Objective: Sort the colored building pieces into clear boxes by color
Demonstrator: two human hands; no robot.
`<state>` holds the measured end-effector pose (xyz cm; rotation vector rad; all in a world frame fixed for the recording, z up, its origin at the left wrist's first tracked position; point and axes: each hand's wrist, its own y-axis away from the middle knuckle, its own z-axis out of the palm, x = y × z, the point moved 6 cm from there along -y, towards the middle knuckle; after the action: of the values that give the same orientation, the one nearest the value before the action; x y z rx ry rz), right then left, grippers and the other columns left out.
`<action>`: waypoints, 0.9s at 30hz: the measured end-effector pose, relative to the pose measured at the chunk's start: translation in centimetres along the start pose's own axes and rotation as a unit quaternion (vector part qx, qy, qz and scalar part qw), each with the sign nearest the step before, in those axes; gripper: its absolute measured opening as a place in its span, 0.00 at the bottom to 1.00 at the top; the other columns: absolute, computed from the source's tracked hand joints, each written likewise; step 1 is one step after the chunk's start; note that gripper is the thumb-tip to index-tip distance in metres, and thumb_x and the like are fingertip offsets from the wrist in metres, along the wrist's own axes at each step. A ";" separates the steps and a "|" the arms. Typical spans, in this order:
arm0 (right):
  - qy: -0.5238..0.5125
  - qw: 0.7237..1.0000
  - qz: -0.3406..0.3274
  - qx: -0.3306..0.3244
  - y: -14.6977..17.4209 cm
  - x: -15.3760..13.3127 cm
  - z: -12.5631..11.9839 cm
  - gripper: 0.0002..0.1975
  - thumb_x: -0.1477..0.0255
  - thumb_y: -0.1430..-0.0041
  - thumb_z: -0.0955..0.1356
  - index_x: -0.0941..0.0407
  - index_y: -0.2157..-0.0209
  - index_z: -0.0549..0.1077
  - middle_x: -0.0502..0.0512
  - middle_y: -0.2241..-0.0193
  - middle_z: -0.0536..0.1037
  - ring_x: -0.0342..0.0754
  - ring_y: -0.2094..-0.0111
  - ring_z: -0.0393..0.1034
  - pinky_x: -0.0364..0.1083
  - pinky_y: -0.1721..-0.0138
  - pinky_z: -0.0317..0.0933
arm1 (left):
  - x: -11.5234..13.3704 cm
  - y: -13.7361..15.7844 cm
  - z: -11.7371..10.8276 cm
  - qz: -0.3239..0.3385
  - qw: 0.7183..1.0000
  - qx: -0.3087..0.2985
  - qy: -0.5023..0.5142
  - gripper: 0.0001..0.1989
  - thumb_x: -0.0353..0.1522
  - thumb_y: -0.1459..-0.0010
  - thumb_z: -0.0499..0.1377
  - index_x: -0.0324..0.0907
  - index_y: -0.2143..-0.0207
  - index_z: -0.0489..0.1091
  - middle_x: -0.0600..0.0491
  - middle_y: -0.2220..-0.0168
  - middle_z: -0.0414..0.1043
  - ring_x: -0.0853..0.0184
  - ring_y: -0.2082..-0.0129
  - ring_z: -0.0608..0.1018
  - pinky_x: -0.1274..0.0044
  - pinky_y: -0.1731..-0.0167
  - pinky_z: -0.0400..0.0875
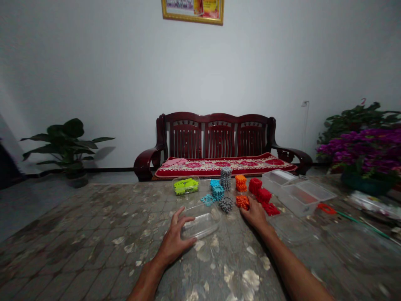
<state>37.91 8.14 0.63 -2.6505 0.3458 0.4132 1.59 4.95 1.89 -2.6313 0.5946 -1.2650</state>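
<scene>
Dark wooden bench (220,130), red patterned cushion (200,166) on it, gold-framed picture (200,9) above, potted plant (69,144) left, purple flowers (369,144) right

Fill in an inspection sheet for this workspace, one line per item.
Surface: floral-patterned table covering, running under both hands.
Job's things: lime-green pieces in a clear tub; blue pieces, grey tower, front orange stack, red pieces, clear container.
Clutter: translucent box, orange-headed green stick at right.
Left hand: spread at the clear container's end; firmness of contact unclear.
Right hand: fingers at the front orange stack; grip partly hidden.
Cables: thin cord hanging from a wall socket.
Surroundings: wooden bench, potted plant, purple flowers, framed picture.
</scene>
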 end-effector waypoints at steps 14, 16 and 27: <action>-0.123 0.988 -0.071 -0.054 6.5 -3.4 -0.8 0.35 0.70 0.52 0.69 0.60 0.39 0.68 0.65 0.46 0.76 0.60 0.45 0.69 0.55 0.41 0.60 | 0.4 0.1 -0.3 0.022 0.999 -0.008 0.032 0.26 0.23 0.58 0.68 0.46 0.54 0.75 0.46 0.33 0.55 0.49 0.33 0.62 0.59 0.35 0.59; -0.140 0.985 -0.073 -0.063 6.7 -3.7 -1.1 0.36 0.70 0.53 0.70 0.61 0.39 0.68 0.65 0.45 0.76 0.61 0.44 0.68 0.56 0.41 0.59 | 0.4 0.1 -0.4 0.016 0.999 -0.028 0.042 0.27 0.23 0.59 0.68 0.45 0.53 0.75 0.45 0.33 0.54 0.49 0.33 0.62 0.59 0.35 0.58; -0.214 0.969 -0.126 -0.017 6.4 -4.3 -3.6 0.26 0.63 0.46 0.70 0.53 0.46 0.75 0.59 0.47 0.78 0.58 0.45 0.69 0.58 0.41 0.61 | 0.4 0.3 0.2 0.014 0.994 -0.086 0.068 0.50 0.31 0.64 0.75 0.48 0.36 0.61 0.42 0.29 0.43 0.46 0.30 0.53 0.56 0.33 0.53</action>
<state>32.87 1.64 2.79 -2.5025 -0.1314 0.8865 1.88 4.49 1.98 -2.6751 0.7918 -1.4561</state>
